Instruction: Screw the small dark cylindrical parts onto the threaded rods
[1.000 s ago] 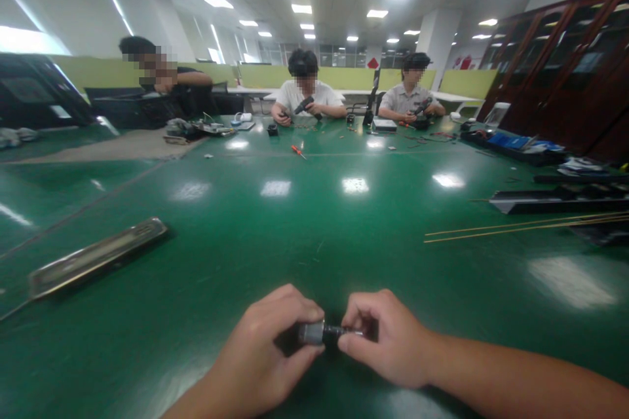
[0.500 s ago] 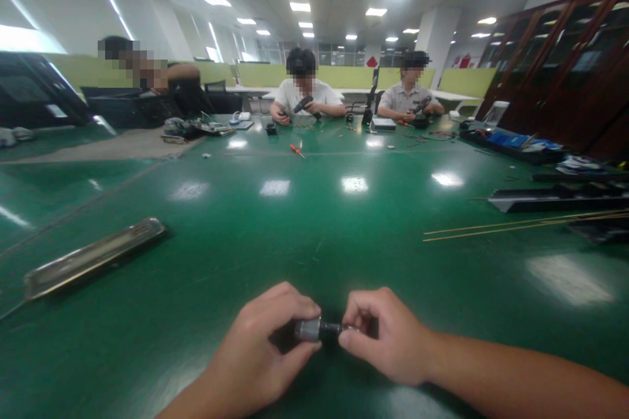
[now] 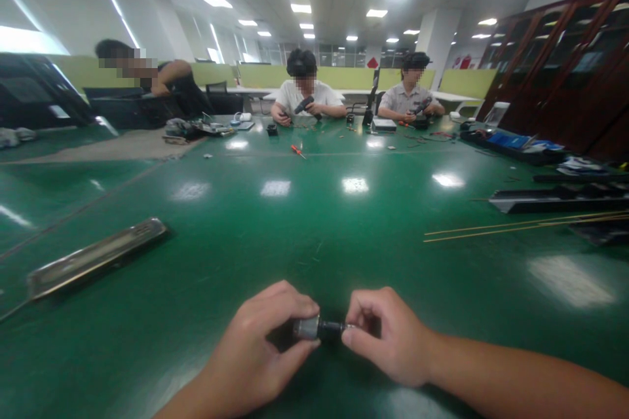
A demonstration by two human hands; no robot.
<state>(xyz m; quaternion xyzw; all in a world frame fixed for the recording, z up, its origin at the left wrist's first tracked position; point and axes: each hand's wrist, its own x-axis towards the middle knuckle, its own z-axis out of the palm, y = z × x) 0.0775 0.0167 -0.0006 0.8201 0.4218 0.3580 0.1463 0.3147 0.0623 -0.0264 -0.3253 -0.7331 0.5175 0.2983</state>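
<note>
Near the table's front edge, my left hand (image 3: pixel 263 345) grips a small silver-and-black cylindrical part (image 3: pixel 308 328) between thumb and fingers. It looks like a small motor, but I cannot make out its exact kind. Its black section lies level and points toward my right hand (image 3: pixel 386 335). The right thumb and fingertips pinch the thin end at the right. What exactly sits inside that pinch is partly hidden by the fingers. Both hands are low over the green tabletop (image 3: pixel 314 236).
A long shallow metal tray (image 3: pixel 98 258) lies at left. Two thin yellowish rods (image 3: pixel 491 229) and a dark metal channel (image 3: pixel 560 199) are at right. Farther off lies a red-handled screwdriver (image 3: pixel 297 150). Across the table, two people (image 3: pixel 308 95) handle dark tools; another person (image 3: pixel 171 78) leans at left.
My hands keep their hold on the part, with the right fingertips shifted very slightly rightward. The person at the far left has shifted posture a little.
</note>
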